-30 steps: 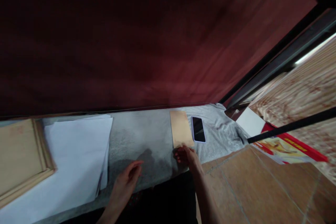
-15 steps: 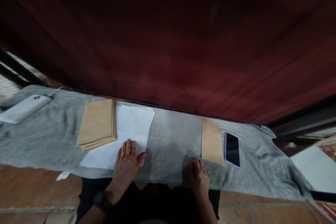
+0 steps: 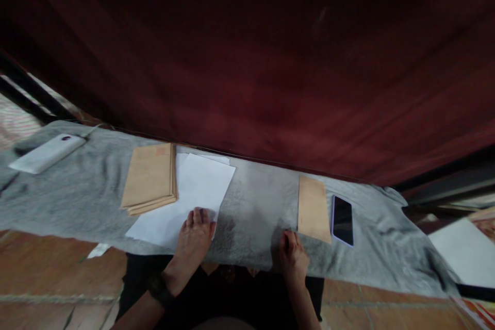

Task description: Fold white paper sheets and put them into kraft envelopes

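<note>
My left hand (image 3: 194, 234) lies on a sheet of white paper (image 3: 204, 180), near its lower right edge. Its fingers are stretched out over the sheet, with the thumb close to the edge. More white sheets show beneath the top one, slightly askew. A stack of brown envelopes (image 3: 149, 175) covers the left part of the paper. My right hand (image 3: 294, 258) rests on the grey cloth with its fingers curled in; whether they hold anything is hidden. Just beyond it lies a single brown envelope (image 3: 314, 209).
A grey cloth (image 3: 259, 201) covers the narrow table. Right of the single envelope lies a phone (image 3: 342, 220) in a purple case. At far left is a white device (image 3: 48, 153) with a cable. A dark red curtain (image 3: 247, 72) hangs along the back edge.
The top sheet has turned and shifted slightly to the right under my left hand, whose fingers have drawn closer together. My right hand stays in place. The view has tilted a little.
</note>
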Demonstrator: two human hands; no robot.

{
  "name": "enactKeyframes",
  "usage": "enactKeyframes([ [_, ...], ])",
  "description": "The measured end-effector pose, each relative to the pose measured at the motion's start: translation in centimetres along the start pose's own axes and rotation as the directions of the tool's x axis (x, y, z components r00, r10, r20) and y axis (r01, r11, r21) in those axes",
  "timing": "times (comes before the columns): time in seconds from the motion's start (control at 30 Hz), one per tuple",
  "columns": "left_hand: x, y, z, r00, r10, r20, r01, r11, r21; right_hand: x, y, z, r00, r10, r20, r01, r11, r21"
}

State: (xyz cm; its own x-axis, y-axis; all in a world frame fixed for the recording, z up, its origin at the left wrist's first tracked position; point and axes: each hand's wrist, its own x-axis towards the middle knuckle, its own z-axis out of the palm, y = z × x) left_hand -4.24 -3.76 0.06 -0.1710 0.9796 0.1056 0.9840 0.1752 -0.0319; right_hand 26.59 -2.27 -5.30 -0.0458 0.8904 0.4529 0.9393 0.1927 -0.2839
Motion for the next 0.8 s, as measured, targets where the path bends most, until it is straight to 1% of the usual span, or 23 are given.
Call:
enactKeyframes([
  [0.1, 0.1, -0.7, -0.4, 0.999, 0.040, -0.022, -0.042, 0.995, -0.088, 0.0, -0.1, -0.1, 1.000, 0.008, -0.004, -0.008, 1.000, 0.025],
  [0.17, 0.4, -1.2, -1.1, 0.996, 0.055, -0.075, -0.065, 0.987, -0.147, 0.0, -0.2, -0.2, 1.000, 0.024, 0.015, -0.025, 0.999, 0.044],
  [0.23, 0.6, -1.2, -2.1, 0.989, 0.062, -0.137, -0.086, 0.979, -0.183, 0.1, -0.3, -0.3, 0.997, 0.058, 0.058, -0.062, 0.996, 0.057],
  [0.27, 0.7, -0.9, -2.6, 0.984, 0.077, -0.162, -0.108, 0.976, -0.191, 0.2, -0.4, -0.4, 0.993, 0.084, 0.086, -0.090, 0.994, 0.067],
  [0.33, 0.6, 0.5, -3.7, 0.972, 0.131, -0.194, -0.169, 0.966, -0.195, 0.5, -0.5, -0.6, 0.978, 0.153, 0.140, -0.169, 0.980, 0.107],
  [0.4, 0.2, 2.7, -4.5, 0.956, 0.214, -0.200, -0.253, 0.947, -0.198, 0.9, -0.5, -1.0, 0.952, 0.239, 0.193, -0.275, 0.943, 0.189],
  [0.43, -0.2, 4.0, -4.7, 0.949, 0.249, -0.193, -0.286, 0.937, -0.201, 1.1, -0.4, -1.3, 0.932, 0.284, 0.224, -0.336, 0.910, 0.244],
  [0.5, -1.1, 6.7, -4.7, 0.931, 0.328, -0.161, -0.357, 0.913, -0.198, 1.7, -0.4, -1.9, 0.880, 0.363, 0.305, -0.461, 0.805, 0.374],
  [0.53, -1.6, 7.9, -4.5, 0.917, 0.377, -0.134, -0.398, 0.895, -0.202, 1.9, -0.4, -2.2, 0.849, 0.394, 0.352, -0.522, 0.728, 0.444],
  [0.57, -2.1, 8.9, -4.3, 0.903, 0.415, -0.110, -0.429, 0.879, -0.207, 2.2, -0.4, -2.5, 0.814, 0.421, 0.400, -0.579, 0.634, 0.512],
  [0.63, -2.9, 10.2, -3.7, 0.880, 0.471, -0.063, -0.473, 0.855, -0.213, 2.6, -0.6, -2.9, 0.739, 0.457, 0.496, -0.669, 0.402, 0.625],
  [0.7, -3.3, 10.4, -3.2, 0.861, 0.509, -0.017, -0.500, 0.838, -0.218, 2.9, -0.9, -2.9, 0.665, 0.483, 0.570, -0.711, 0.174, 0.681],
  [0.73, -3.4, 10.1, -3.0, 0.850, 0.526, 0.004, -0.512, 0.830, -0.220, 2.9, -1.0, -2.9, 0.634, 0.495, 0.595, -0.717, 0.089, 0.691],
  [0.77, -3.4, 9.6, -2.9, 0.839, 0.543, 0.023, -0.525, 0.821, -0.224, 3.0, -1.1, -2.7, 0.609, 0.508, 0.610, -0.719, 0.029, 0.694],
  [0.8, -3.3, 9.0, -2.7, 0.831, 0.555, 0.040, -0.533, 0.815, -0.227, 3.0, -1.2, -2.6, 0.588, 0.523, 0.618, -0.720, -0.010, 0.693],
])
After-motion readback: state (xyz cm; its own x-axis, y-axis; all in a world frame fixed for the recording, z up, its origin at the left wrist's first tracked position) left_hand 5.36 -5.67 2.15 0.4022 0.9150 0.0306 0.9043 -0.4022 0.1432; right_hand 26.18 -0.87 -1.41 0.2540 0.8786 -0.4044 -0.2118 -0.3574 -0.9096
